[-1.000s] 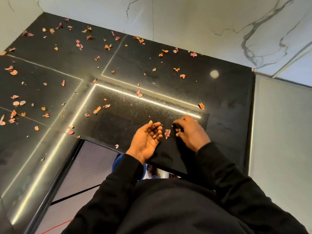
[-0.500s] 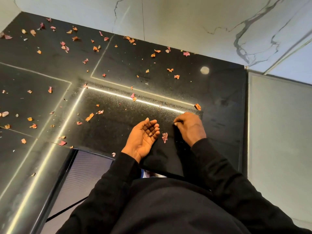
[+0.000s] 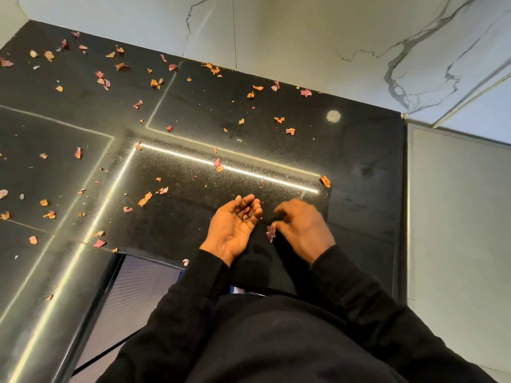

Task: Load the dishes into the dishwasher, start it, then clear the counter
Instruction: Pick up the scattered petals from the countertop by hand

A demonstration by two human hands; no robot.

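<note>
The black stone counter (image 3: 359,150) is strewn with several dried pink and orange petal scraps (image 3: 145,199). My left hand (image 3: 235,226) lies palm up at the counter's front edge, its fingers loosely cupped around a few small scraps. My right hand (image 3: 302,226) is palm down just to its right, blurred by motion, with its fingers bent onto the counter. A pink petal (image 3: 271,233) lies between the two hands, at the right hand's thumb. No dishes or dishwasher are in view.
A white marble wall (image 3: 304,37) backs the counter. A pale grey panel (image 3: 456,217) stands at the right. Bright light strips (image 3: 229,167) reflect on the counter. An orange scrap (image 3: 325,181) lies just beyond my right hand. Ribbed floor (image 3: 138,294) shows below the edge.
My right hand has slid from the light strip back toward my left palm, pushing scraps along. My left hand has stayed cupped at the edge. The view has shifted slightly.
</note>
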